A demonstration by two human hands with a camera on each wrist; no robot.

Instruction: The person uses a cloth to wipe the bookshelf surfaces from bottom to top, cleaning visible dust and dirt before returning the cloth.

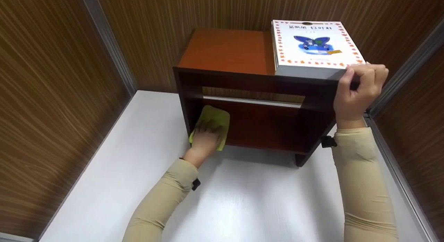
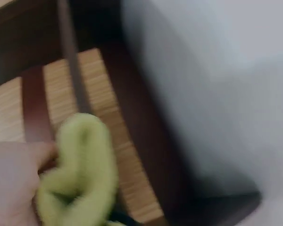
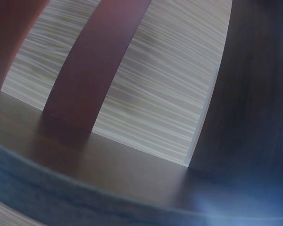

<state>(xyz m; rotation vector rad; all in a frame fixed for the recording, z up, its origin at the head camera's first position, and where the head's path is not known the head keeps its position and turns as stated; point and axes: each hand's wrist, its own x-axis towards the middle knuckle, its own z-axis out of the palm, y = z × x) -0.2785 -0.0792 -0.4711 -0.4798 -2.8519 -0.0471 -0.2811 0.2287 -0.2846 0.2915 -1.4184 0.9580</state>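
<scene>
A yellow-green cloth (image 1: 219, 116) lies at the left end of the lower board of a dark brown wooden shelf (image 1: 229, 49). Over it is my left hand (image 1: 205, 140), fingers on the cloth near the left side panel. The left wrist view shows the cloth (image 2: 87, 165) bunched into a thick fold beside the thumb. My right hand (image 1: 360, 87) grips the front right corner of the shelf top, thumb at the front edge and fingers bent over the side. Just beside that thumb is a stack of white picture books (image 1: 314, 58). The right hand is hidden in the right wrist view.
The shelf stands on a white surface (image 1: 236, 200), close to the wood-grain back wall (image 1: 156, 44). Wood-grain panels rise on the left (image 1: 52, 113) and right. A rear crossbar (image 3: 96, 66) spans behind the lower board.
</scene>
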